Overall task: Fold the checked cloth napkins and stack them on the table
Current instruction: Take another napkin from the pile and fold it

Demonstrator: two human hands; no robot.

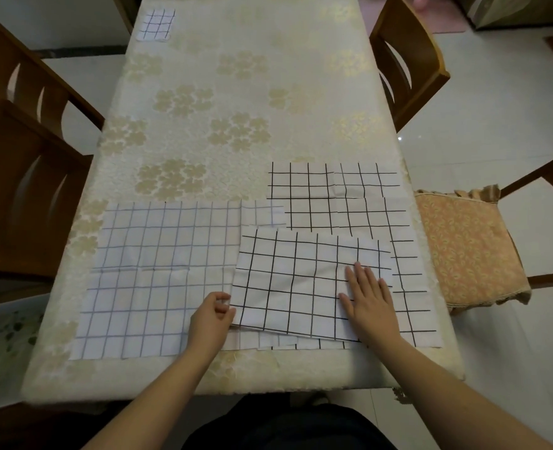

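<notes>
A black-checked napkin (288,284), folded over once, lies at the near right of the table. My right hand (367,297) rests flat on its right part, fingers spread. My left hand (211,316) pinches its left edge. Under it lies another black-checked napkin (366,209), spread out toward the right edge. A blue-checked napkin (158,274) lies spread flat at the near left, partly under the folded one. A small folded blue-checked napkin (156,25) sits at the far left corner.
The table (236,108) wears a cream flowered cloth. Wooden chairs (25,157) stand at the left, another chair (405,60) at the far right, and a cushioned seat (466,241) at the right. A white bin (5,345) stands by the near left corner.
</notes>
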